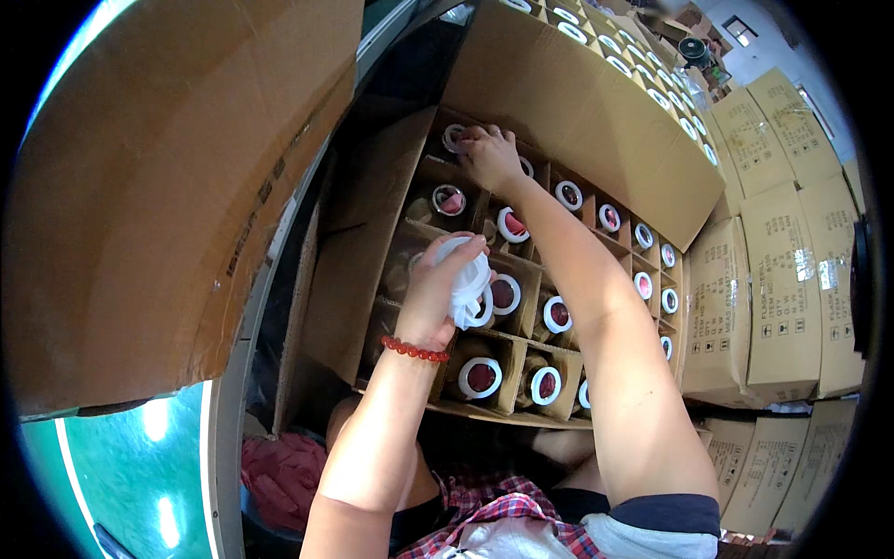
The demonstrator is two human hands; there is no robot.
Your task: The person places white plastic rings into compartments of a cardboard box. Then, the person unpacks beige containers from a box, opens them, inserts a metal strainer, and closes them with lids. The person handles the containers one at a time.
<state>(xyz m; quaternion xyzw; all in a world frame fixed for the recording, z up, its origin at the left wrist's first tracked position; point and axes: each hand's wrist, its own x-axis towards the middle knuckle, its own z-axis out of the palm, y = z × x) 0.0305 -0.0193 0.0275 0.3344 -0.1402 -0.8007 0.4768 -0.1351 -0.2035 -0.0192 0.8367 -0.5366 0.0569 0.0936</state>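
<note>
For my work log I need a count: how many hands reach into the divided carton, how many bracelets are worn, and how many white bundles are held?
Hands: 2 (left hand, right hand)
Red bead bracelet: 1
White bundle, held in the left hand: 1
Total: 4

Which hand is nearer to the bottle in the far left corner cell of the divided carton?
Right. The right hand rests on that corner bottle. The left hand is several cells nearer the person, gripping a bunch of white caps.
</note>
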